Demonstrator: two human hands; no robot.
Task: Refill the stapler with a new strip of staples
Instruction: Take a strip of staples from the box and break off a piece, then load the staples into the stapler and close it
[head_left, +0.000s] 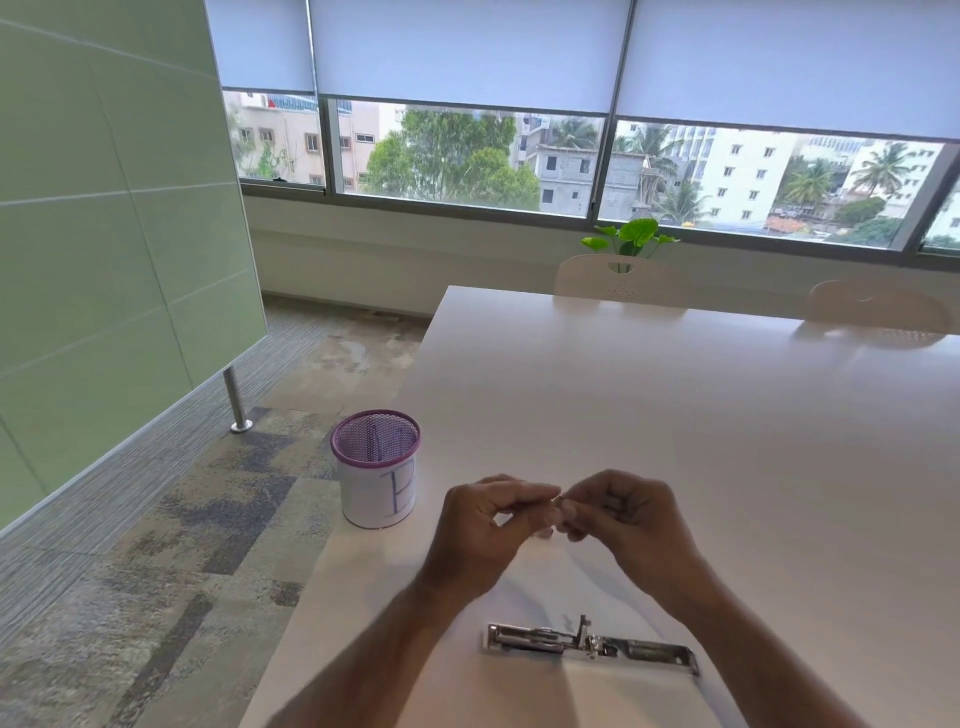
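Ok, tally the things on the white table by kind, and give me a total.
Opened-out silver metal stapler: 1
Purple-rimmed mesh pen cup wrapped in white paper: 1
Small staple strip pinched between left hand and right hand, held above the table: 1
Total: 3

Your metal stapler (592, 643) lies opened flat near the table's front edge. A small staple strip (557, 500) sits pinched above it, mostly hidden.

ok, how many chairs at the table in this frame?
2. One chair at the far edge of the table, in front of the plant; the other chair further right on the same edge. Any on the near side would be out of view.
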